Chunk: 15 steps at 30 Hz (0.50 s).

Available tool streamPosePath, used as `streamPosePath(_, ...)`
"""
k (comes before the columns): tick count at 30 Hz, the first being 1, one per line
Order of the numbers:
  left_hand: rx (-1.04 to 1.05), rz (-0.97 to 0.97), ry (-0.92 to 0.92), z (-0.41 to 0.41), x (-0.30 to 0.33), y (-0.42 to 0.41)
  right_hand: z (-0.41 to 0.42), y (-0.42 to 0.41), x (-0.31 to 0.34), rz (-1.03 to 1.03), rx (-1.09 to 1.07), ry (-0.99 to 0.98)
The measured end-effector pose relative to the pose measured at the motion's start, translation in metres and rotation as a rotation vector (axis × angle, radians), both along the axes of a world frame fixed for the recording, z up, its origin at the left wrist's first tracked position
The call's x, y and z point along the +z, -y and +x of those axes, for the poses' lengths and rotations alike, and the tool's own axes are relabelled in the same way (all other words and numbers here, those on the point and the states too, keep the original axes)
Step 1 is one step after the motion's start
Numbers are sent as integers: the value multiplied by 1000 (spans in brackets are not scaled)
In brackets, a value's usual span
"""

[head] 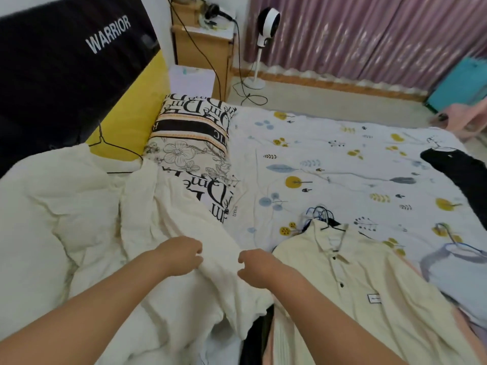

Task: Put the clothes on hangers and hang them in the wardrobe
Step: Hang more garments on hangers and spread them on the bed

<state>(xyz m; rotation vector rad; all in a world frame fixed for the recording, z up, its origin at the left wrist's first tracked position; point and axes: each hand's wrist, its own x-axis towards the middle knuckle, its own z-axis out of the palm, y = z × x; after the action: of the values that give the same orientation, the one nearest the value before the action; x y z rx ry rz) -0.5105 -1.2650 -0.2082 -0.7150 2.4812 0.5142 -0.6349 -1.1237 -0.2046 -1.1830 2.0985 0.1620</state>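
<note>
A white garment [184, 227] lies crumpled across the bed in front of me. My left hand [179, 255] grips its fabric on the left, and my right hand [257, 267] pinches it on the right, the two hands close together. To the right lies a pale yellow button shirt [363, 285] on a hanger, its collar over a bunch of hanger hooks [320, 213]. A thin black wire hanger [110, 148] rests by the yellow headboard. A black garment [458, 177] on a hanger lies at the bed's far right. A light blue garment [453, 275] on a blue hanger lies near the right edge.
The bed has a white floral sheet [329, 159], a lettered pillow [192, 133] and a cream duvet [39, 206] on the left. A black WARRIOR garment [66, 61] hangs at upper left. Behind stand a wooden nightstand [203, 48], a white fan [263, 43] and purple curtains [369, 32].
</note>
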Motion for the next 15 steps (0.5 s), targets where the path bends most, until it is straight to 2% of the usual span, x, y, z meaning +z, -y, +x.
streamPosePath(8,-67,89,36,-85,-40,-105,-110,-133,-27,83,-176,-33)
streamPosePath(15,31,49,-80,-173,-89,-168,-219,-224,-86,145,-331,-154)
